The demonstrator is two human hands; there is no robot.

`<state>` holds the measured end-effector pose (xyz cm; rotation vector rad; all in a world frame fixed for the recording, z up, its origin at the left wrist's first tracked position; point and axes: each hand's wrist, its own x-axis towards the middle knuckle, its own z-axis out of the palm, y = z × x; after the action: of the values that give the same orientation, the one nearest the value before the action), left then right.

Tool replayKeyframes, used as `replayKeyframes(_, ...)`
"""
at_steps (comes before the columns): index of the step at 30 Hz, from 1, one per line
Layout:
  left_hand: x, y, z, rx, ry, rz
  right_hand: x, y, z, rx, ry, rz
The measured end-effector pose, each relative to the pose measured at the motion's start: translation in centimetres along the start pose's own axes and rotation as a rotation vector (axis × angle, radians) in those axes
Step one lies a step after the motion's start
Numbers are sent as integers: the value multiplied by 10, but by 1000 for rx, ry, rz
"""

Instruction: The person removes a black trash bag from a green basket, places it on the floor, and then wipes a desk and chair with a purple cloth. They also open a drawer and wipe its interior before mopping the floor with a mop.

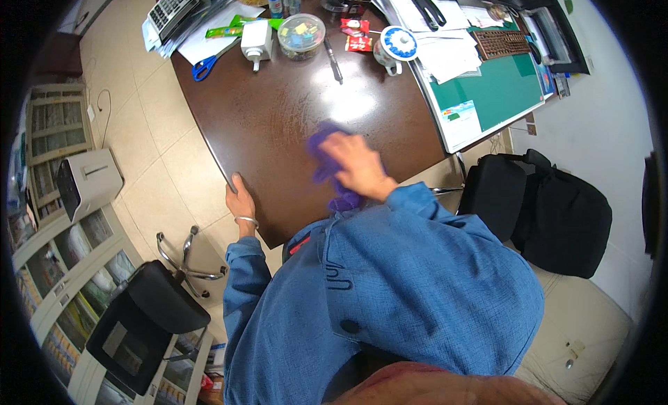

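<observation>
My right hand (360,165) presses a bunched purple cloth (330,139) against the dark brown wooden desk (282,180); part of the cloth trails toward my body. The hand and cloth are slightly blurred. Damp streaks mark the desktop ahead and to the left of the cloth. At the desk's left edge, my left hand (241,202) grips the rim with the thumb on top, its other fingers mostly hidden. Beyond the cloth lie a black pen (333,60), a round clear tub (301,35) with colourful contents and a white bottle (256,42) lying down.
Blue-handled scissors (204,68), a calculator (172,11), red packets (358,43) and a lidded mug (392,50) occupy the far side. A green desk mat (490,102) and brown keyboard (501,44) are at right. Black chairs (151,311) flank me, one on either side.
</observation>
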<state>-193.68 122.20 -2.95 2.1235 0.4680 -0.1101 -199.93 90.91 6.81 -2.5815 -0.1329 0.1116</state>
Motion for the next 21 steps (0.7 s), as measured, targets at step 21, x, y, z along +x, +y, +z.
replayKeyframes(21,1,1,0,1,-22,-6,72,164,-91,-149,139,430)
